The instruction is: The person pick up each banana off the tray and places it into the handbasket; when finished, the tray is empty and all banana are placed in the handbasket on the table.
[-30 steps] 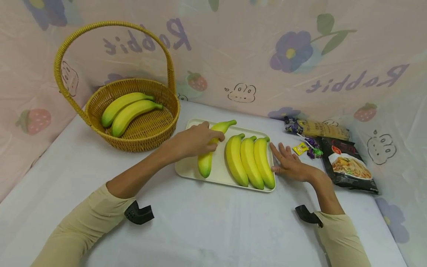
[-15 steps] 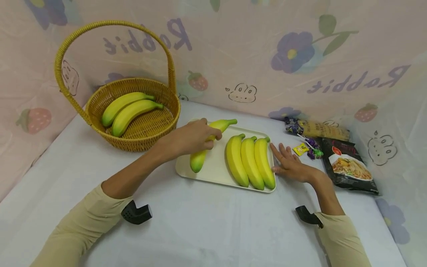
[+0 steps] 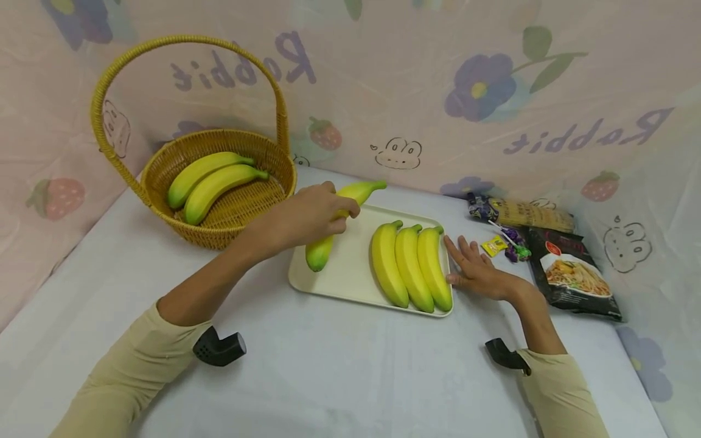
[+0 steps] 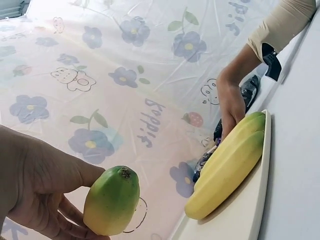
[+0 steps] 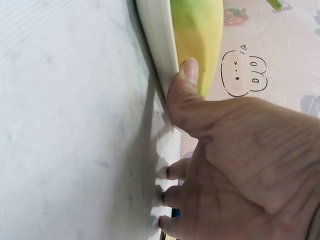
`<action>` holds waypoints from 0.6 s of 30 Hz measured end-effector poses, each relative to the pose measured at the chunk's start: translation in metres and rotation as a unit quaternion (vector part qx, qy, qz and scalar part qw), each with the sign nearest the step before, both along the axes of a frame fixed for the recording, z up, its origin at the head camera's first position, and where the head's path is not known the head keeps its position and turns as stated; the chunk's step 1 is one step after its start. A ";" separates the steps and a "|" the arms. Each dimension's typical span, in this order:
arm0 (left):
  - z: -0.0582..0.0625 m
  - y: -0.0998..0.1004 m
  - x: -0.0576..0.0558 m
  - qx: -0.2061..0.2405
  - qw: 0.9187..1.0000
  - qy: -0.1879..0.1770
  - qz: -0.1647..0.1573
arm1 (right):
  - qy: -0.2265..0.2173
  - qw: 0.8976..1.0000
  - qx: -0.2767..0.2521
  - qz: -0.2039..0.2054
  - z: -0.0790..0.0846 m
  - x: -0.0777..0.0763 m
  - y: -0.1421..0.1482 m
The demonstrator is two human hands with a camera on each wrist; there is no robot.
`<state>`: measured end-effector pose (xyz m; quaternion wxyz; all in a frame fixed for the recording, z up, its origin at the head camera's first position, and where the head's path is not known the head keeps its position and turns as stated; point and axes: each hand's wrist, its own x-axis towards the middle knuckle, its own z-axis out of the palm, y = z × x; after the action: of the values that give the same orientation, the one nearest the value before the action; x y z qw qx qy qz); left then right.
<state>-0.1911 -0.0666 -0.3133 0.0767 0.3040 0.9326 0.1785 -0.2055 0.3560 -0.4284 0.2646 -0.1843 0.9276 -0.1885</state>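
Note:
My left hand (image 3: 309,216) grips a yellow banana (image 3: 320,252) with a green tip around its middle, over the left part of a cream tray (image 3: 350,286). In the left wrist view the green end of this banana (image 4: 112,200) points at the camera, raised off the tray. Three more bananas (image 3: 412,267) lie side by side on the tray's right half. At the tray's right edge my right hand (image 3: 479,267) rests with fingers spread, its thumb (image 5: 185,95) against the rim in the right wrist view.
A woven basket (image 3: 235,237) with a tall handle stands back left, two bananas (image 3: 219,188) inside. To the right lie a black noodle packet (image 3: 575,274), a long yellowish packet (image 3: 526,213), a small yellow sachet (image 3: 494,246) and purple-wrapped sweets (image 3: 515,243). A patterned curtain rises behind.
The left hand has lifted its banana and carried it left and slightly back, toward the basket. My right hand has stayed in place at the tray's edge.

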 end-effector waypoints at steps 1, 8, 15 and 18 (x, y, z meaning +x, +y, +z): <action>0.001 -0.001 0.000 0.001 1.000 0.003 0.000 | 0.001 1.000 0.001 0.000 -0.001 0.000 0.000; 0.007 -0.007 0.000 0.001 1.000 0.024 0.001 | -0.003 1.000 -0.007 -0.004 -0.005 -0.001 0.002; 0.013 -0.013 0.002 0.036 0.997 0.054 0.029 | 0.002 1.000 -0.014 -0.001 0.000 0.002 0.000; 0.017 -0.018 0.003 0.048 0.996 0.058 0.041 | 0.007 1.000 -0.030 0.005 0.001 0.002 0.000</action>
<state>-0.1876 -0.0847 -0.2966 0.0004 0.2788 0.9374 0.2086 -0.2031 0.3559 -0.4276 0.2535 -0.1983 0.9224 -0.2134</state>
